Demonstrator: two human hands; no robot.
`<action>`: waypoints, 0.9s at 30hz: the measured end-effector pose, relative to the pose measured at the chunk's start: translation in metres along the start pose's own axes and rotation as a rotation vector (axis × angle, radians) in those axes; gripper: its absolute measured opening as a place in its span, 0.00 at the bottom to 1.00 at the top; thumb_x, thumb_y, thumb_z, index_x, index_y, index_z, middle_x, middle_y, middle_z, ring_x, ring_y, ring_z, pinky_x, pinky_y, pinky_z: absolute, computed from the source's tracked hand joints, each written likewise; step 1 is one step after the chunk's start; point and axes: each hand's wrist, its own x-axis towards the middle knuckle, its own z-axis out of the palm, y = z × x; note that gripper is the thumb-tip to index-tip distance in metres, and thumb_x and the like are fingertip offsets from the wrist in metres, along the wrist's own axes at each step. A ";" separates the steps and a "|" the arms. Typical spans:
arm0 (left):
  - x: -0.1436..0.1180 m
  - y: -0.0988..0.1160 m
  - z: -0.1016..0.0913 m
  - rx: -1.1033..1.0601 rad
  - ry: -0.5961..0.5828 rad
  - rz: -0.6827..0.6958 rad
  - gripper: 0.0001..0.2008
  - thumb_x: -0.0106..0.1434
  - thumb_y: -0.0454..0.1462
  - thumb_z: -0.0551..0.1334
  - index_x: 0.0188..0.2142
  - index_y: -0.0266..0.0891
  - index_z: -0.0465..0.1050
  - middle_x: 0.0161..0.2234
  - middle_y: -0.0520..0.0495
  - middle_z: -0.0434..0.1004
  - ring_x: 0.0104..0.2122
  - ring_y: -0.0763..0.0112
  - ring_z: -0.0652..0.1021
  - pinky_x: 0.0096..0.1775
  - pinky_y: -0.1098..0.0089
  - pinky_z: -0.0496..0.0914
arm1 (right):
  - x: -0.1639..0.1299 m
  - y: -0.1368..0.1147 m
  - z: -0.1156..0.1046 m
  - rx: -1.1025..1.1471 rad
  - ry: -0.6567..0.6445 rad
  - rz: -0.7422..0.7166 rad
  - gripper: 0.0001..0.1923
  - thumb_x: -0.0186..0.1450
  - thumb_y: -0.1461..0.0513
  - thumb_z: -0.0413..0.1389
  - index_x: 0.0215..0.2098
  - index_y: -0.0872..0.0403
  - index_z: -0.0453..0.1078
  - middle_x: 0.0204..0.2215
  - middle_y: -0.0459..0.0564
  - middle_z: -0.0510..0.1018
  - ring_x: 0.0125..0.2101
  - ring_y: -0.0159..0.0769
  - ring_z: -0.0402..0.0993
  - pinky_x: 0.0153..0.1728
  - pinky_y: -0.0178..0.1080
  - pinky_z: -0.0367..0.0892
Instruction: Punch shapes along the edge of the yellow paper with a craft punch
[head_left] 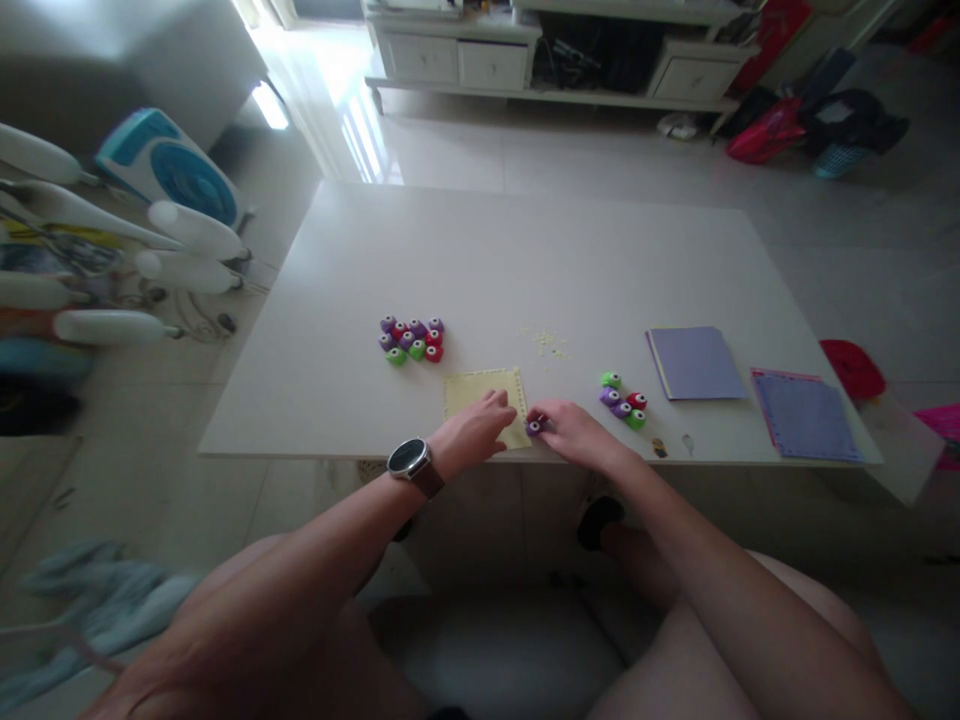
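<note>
A pale yellow sheet of paper (480, 388) lies near the front edge of the white table (525, 260). My left hand (476, 432), with a watch on its wrist, rests flat on the sheet's near part. My right hand (574, 430) grips a small purple paper punch (535, 426) at the sheet's right edge. A cluster of several small purple, red and green punches (411, 340) sits to the left. A smaller group of punches (622, 398) lies just right of my right hand. Tiny yellow paper bits (549, 342) are scattered behind the sheet.
A stack of lilac paper (696, 362) and a blue sheet with a pink edge (806, 415) lie at the table's right. A red object (851, 367) is beyond the right edge. A fan (169, 165) and white poles stand left; a white cabinet (555, 60) behind.
</note>
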 end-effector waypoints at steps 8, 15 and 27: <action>-0.002 -0.001 0.001 0.024 0.006 -0.018 0.13 0.59 0.31 0.68 0.43 0.38 0.70 0.49 0.42 0.69 0.51 0.61 0.71 0.51 0.64 0.70 | 0.001 0.001 -0.002 0.062 0.092 0.125 0.10 0.63 0.58 0.63 0.41 0.54 0.75 0.39 0.52 0.81 0.38 0.38 0.76 0.40 0.37 0.67; -0.002 -0.002 0.003 0.026 0.016 -0.031 0.13 0.59 0.29 0.67 0.43 0.39 0.70 0.49 0.43 0.69 0.50 0.62 0.72 0.49 0.66 0.71 | 0.003 0.008 0.002 0.184 0.028 0.271 0.10 0.65 0.55 0.61 0.36 0.54 0.75 0.33 0.51 0.82 0.33 0.37 0.76 0.35 0.36 0.67; 0.001 -0.007 0.009 0.003 0.037 0.004 0.14 0.60 0.29 0.65 0.44 0.40 0.69 0.50 0.44 0.69 0.49 0.63 0.73 0.48 0.67 0.72 | 0.004 0.009 0.003 0.232 -0.001 0.246 0.09 0.65 0.56 0.60 0.37 0.54 0.77 0.35 0.51 0.83 0.35 0.38 0.77 0.38 0.36 0.68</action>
